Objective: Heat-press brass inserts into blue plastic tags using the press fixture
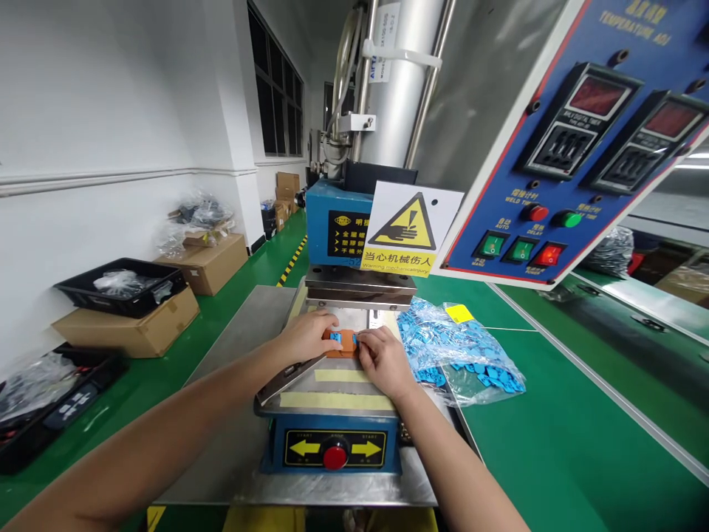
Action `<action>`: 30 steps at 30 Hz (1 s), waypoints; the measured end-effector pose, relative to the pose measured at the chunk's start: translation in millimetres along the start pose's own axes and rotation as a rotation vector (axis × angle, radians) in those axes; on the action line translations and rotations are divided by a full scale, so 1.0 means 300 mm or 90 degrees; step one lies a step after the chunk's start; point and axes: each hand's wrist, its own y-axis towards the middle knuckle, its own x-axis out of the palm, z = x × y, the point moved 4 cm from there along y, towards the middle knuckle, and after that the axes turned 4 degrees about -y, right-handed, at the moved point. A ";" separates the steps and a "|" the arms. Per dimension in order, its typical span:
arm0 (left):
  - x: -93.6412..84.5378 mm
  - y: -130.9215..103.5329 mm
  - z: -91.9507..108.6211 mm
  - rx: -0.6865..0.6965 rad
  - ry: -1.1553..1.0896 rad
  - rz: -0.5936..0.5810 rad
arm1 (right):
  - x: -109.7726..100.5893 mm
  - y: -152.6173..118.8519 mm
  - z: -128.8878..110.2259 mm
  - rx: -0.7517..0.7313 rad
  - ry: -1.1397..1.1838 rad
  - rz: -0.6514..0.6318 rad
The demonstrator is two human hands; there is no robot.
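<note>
An orange block (342, 344) lies on the metal bed of a blue press, below the press head (361, 287). Blue pieces sit at both its ends. My left hand (308, 337) touches the left blue piece (335, 337) with its fingertips, thumb and finger close together. At the right end, my right hand (386, 357) has bent fingers against the other blue piece (355, 339). Both hands rest near the bed's surface. The fingertips partly cover the pieces.
To the right lies a clear bag of blue pieces (459, 347). A red button (335, 454) is on the press base. A warning sign (413, 227) hangs from the machine, beside a control panel (546, 214). Cartons (207, 262) and black trays (119, 288) stand left.
</note>
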 end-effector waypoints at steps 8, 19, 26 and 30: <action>0.022 -0.007 -0.020 0.075 -0.066 0.000 | 0.002 -0.001 0.000 0.008 0.003 0.000; 0.023 0.001 0.019 0.047 0.018 -0.020 | 0.000 -0.003 0.001 0.007 0.006 0.011; 0.031 0.006 -0.008 -0.005 -0.105 0.006 | 0.003 0.002 -0.004 -0.014 -0.016 0.001; 0.033 0.017 -0.017 -0.012 -0.151 -0.001 | 0.008 0.004 -0.009 -0.013 -0.036 -0.005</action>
